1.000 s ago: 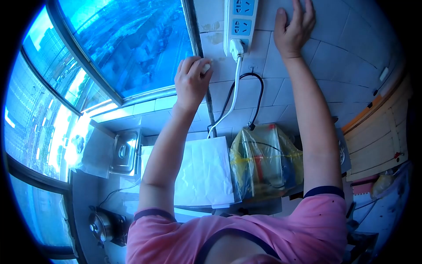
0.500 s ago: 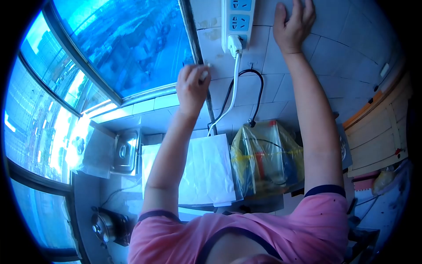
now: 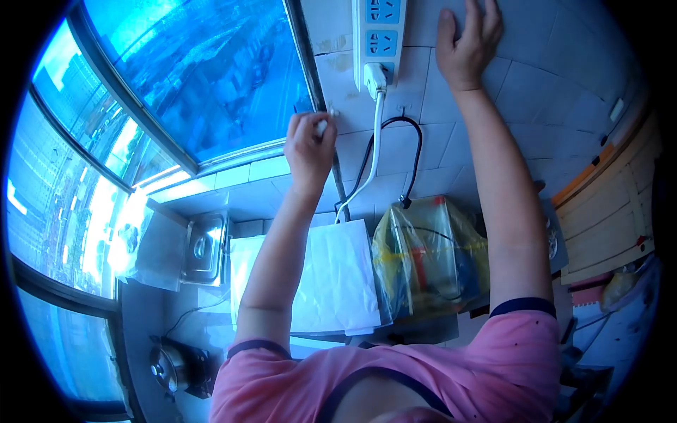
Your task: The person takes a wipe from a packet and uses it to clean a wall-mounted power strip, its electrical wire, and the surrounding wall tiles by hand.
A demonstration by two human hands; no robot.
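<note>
My left hand (image 3: pixel 309 146) is closed round a small white object (image 3: pixel 321 128), beside the right edge of the window frame (image 3: pixel 307 56). What the object is cannot be made out. A small pale spot or knob (image 3: pixel 334 112) shows on the tiles just right of my fingers. My right hand (image 3: pixel 468 48) lies with its fingers apart against the tiled wall (image 3: pixel 522 88), holding nothing. Between the hands, a white power strip (image 3: pixel 381 35) is fixed to the wall with a white plug (image 3: pixel 375 79) in it. Its white cable hangs down beside a black cable (image 3: pixel 419 151).
Below are a white-covered surface (image 3: pixel 338 282), a yellowish plastic bag (image 3: pixel 430 257) with things inside, a lidded metal container (image 3: pixel 204 247), a pot (image 3: pixel 168 366) at the lower left and a wooden door (image 3: pixel 606 218) at the right.
My left hand has moved down a little along the window edge, still closed round the white object. My right hand has stayed spread on the wall.
</note>
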